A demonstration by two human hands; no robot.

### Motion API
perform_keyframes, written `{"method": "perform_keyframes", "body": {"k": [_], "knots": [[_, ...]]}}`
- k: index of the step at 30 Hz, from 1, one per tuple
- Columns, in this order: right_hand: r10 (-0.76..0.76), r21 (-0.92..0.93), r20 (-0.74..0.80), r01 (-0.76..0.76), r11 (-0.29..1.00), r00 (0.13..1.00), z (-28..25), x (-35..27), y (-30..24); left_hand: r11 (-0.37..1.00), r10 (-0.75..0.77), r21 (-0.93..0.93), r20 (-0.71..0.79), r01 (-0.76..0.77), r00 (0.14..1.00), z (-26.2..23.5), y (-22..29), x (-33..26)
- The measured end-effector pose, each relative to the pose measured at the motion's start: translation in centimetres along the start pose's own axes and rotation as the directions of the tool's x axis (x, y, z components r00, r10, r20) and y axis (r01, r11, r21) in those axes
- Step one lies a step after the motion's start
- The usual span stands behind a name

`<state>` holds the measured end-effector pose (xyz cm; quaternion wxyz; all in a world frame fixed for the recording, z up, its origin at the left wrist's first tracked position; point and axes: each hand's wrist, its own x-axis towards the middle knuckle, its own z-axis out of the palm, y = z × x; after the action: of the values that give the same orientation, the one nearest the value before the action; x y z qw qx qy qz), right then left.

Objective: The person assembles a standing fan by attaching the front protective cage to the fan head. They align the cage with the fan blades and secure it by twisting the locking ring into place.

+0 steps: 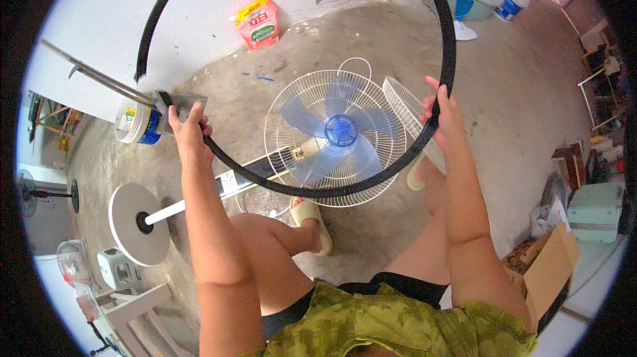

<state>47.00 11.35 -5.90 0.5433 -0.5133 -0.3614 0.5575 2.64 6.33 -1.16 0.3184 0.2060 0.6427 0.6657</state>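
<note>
Both hands hold up a black hoop-shaped strip [345,191] that curves out past the top of the view. A gap shows at its left, where one loose end [141,68] hangs above my left hand [191,133]. That hand is closed around the strip near its other end. My right hand [446,118] grips it on the right side, thumb up. Below the strip, a stand fan lies on the floor with its blue blades [340,130] in a white wire guard [285,101]. Another white grille [403,106] stands edge-on behind my right hand, partly hidden.
The fan's round white base [136,224] lies at left on its pole. A bucket [149,125] and a metal-bladed tool [99,78] are beside the wall. A red pouch [257,23] stands farther off. At lower right is an open cardboard box [547,271]; a white stool [136,307] is lower left.
</note>
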Motion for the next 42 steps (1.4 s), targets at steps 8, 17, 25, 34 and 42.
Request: {"method": "perform_keyframes", "body": {"k": [8, 17, 25, 34, 42], "knots": [[0.044, -0.013, -0.041, -0.045, 0.999, 0.998, -0.4, 0.0, -0.2, 0.946, 0.320, -0.167, 0.323, -0.279, 0.891, 0.6, 2.0, -2.1], [0.040, 0.021, -0.052, -0.039, 0.999, 0.998, -1.6, 1.0, 0.3, 0.970, 0.241, -0.008, 0.169, -0.243, 0.956, 1.1, 1.0, -1.4], [-0.032, -0.137, 0.040, 0.037, 0.990, 0.999, -0.9, 0.6, -0.1, 0.969, 0.083, 0.226, 0.102, -0.104, 0.991, -0.2, -0.5, 0.1], [-0.007, -0.067, 0.031, 0.009, 0.998, 0.999, 0.1, -1.0, -1.4, 0.984, 0.161, 0.073, 0.007, -0.161, 0.987, 0.3, 1.2, -1.3], [0.003, -0.145, 0.035, 0.002, 0.989, 0.999, -0.6, -0.7, -1.8, 0.947, 0.265, -0.245, 0.238, -0.207, 0.934, 0.9, 1.4, -1.5]]}}
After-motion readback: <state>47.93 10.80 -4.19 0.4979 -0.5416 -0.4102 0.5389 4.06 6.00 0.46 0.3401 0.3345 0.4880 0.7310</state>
